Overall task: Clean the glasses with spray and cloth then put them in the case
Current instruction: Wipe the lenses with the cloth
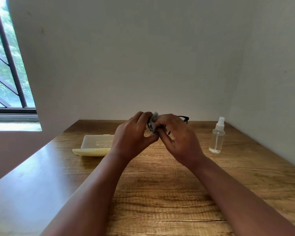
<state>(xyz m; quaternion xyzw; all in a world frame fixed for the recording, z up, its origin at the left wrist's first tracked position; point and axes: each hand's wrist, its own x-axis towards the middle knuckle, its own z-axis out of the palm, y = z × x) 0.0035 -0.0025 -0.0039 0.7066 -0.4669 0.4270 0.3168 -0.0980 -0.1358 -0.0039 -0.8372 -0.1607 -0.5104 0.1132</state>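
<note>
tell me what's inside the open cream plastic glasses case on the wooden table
Nothing shows inside the cream plastic glasses case; its open tray sits edge-on, so the interior is mostly hidden. The black-framed glasses are up between both hands.

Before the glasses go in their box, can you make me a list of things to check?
1. Case open and ready: ok. It lies open on the table, to the left of the hands.
2. Glasses held firmly: ok. Both the left hand and the right hand have a grip around them, above the table.
3. Cloth off the glasses: not ok. It is bunched between the hands, against the frame.
4. Lenses clean: cannot tell. The hands and cloth hide them.
5. Arms of the glasses folded: cannot tell, mostly hidden.
6. Spray bottle out of the way: ok. It stands upright on the right, far from the case.
</note>
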